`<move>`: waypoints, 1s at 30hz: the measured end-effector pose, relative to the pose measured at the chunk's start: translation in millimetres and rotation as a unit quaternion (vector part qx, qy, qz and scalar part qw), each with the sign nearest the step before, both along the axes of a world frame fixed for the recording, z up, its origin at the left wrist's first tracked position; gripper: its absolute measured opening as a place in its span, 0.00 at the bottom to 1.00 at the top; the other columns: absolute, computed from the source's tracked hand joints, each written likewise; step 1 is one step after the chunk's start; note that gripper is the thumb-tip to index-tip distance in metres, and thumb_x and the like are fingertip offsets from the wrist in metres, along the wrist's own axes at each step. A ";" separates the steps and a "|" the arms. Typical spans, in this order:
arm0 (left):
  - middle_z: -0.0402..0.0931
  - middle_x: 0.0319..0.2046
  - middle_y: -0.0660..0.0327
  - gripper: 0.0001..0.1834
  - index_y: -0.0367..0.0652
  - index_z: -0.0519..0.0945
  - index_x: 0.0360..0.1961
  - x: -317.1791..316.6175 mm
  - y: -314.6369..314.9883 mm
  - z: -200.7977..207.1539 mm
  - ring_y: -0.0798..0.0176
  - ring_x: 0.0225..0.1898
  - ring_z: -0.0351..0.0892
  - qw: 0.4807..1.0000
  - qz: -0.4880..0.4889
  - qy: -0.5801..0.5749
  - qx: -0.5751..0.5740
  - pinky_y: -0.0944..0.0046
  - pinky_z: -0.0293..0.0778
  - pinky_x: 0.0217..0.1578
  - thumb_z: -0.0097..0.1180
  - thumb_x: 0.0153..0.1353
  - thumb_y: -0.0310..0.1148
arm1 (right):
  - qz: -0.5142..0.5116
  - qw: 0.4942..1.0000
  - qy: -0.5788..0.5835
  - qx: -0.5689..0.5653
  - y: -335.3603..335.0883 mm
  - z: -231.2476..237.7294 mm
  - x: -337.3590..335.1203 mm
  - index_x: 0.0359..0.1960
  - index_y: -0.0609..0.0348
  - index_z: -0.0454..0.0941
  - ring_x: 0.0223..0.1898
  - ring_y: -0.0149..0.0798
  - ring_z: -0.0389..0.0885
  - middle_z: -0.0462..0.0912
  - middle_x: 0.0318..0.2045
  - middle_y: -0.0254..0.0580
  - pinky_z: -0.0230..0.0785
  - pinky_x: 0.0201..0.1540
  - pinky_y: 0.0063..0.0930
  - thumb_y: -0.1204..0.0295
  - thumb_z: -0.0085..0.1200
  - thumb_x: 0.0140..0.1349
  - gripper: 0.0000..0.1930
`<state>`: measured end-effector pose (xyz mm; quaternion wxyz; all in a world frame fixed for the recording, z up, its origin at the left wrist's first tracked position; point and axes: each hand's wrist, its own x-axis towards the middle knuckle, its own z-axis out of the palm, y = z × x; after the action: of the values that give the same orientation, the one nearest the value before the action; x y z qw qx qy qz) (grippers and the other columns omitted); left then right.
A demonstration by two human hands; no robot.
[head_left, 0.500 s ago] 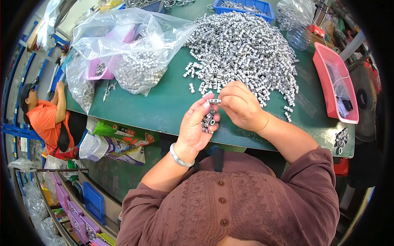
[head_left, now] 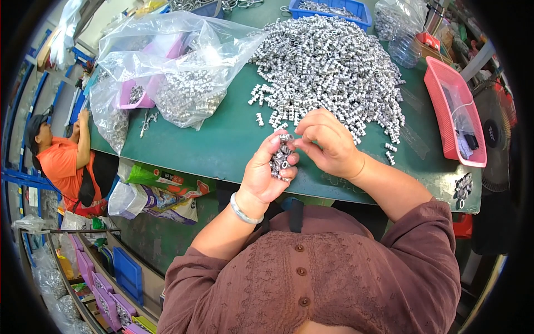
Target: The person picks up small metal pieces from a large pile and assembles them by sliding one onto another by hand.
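Several small silvery metal ring-shaped parts lie cupped in my left hand, its fingers curled round them and its thumb toward the top. My right hand is close beside it on the right, thumb and forefinger pinched together near the uppermost parts. Whatever sits in that pinch is too small to make out. Both hands are above the near edge of the green table. Just beyond them rises a big heap of the same kind of ribbed metal parts, with a few loose pieces at its near edge.
Left on the table is a clear plastic bag of metal parts, around a pink scoop. A pink basket stands at the right, a blue tray at the back. A person in orange is at the far left.
The metal part held up between my two hands now rests lower, at the top of the handful in my left hand. My right fingers have drawn slightly away from the left fingertips.
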<state>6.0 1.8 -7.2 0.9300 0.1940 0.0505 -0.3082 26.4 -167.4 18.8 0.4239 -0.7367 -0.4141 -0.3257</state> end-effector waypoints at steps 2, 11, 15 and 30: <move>0.71 0.30 0.63 0.08 0.49 0.70 0.41 0.1 2.4 -1.3 0.66 0.27 0.69 0.998 -0.019 0.027 -0.047 0.75 0.62 0.17 0.48 0.60 0.35 | -0.001 1.000 -0.003 0.001 1.4 0.7 0.2 0.27 0.61 0.68 0.30 0.44 0.72 0.73 0.28 0.41 0.66 0.32 0.32 0.82 0.61 0.41 0.13; 0.73 0.31 0.62 0.07 0.49 0.72 0.38 2.0 4.8 0.6 0.66 0.27 0.69 0.996 -0.035 0.029 -0.082 0.75 0.62 0.17 0.48 0.60 0.36 | -0.006 1.000 0.004 -0.005 -2.2 1.2 2.1 0.28 0.60 0.69 0.31 0.44 0.72 0.73 0.29 0.41 0.66 0.33 0.32 0.83 0.59 0.41 0.12; 0.71 0.33 0.60 0.09 0.46 0.73 0.38 0.8 4.7 12.0 0.65 0.28 0.67 0.998 -0.022 0.014 -0.065 0.75 0.63 0.17 0.47 0.60 0.36 | -0.016 1.000 0.017 -0.008 -4.6 0.9 2.8 0.29 0.61 0.70 0.32 0.44 0.72 0.73 0.29 0.41 0.65 0.35 0.33 0.83 0.57 0.43 0.11; 0.74 0.30 0.57 0.07 0.41 0.70 0.35 125.8 60.7 186.5 0.66 0.26 0.73 0.864 0.194 -0.356 0.297 0.75 0.64 0.16 0.49 0.58 0.32 | -0.178 0.981 0.025 -0.075 -21.2 -16.7 23.1 0.32 0.57 0.71 0.38 0.43 0.70 0.73 0.34 0.39 0.59 0.43 0.35 0.80 0.54 0.45 0.10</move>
<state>131.8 62.4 179.3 0.8238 0.5442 -0.1584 -0.0021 49.5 -188.7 2.1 0.3124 -0.8363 -0.2890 -0.3457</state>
